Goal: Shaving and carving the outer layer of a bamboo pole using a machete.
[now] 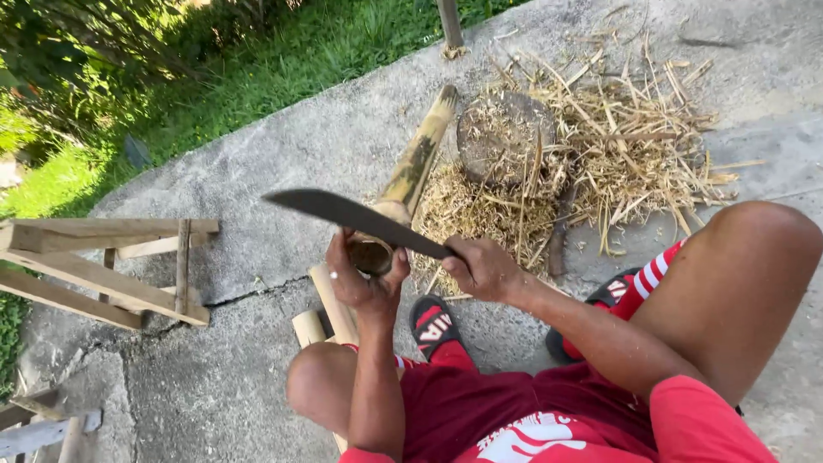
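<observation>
My left hand (364, 279) grips the near cut end of a thick bamboo pole (416, 167), which slopes away from me across the concrete. My right hand (484, 267) holds the handle of a long dark machete (347, 214). Its blade lies across the pole's open end and points left. I sit with knees apart, in red shorts and a red shirt, a sandal (433, 324) under the hands.
A round wooden chopping block (504, 137) stands in a heap of bamboo shavings (626, 146) beyond the pole. Split bamboo pieces (330, 309) lie by my left knee. A wooden frame (111, 266) stands at left, grass beyond the concrete edge.
</observation>
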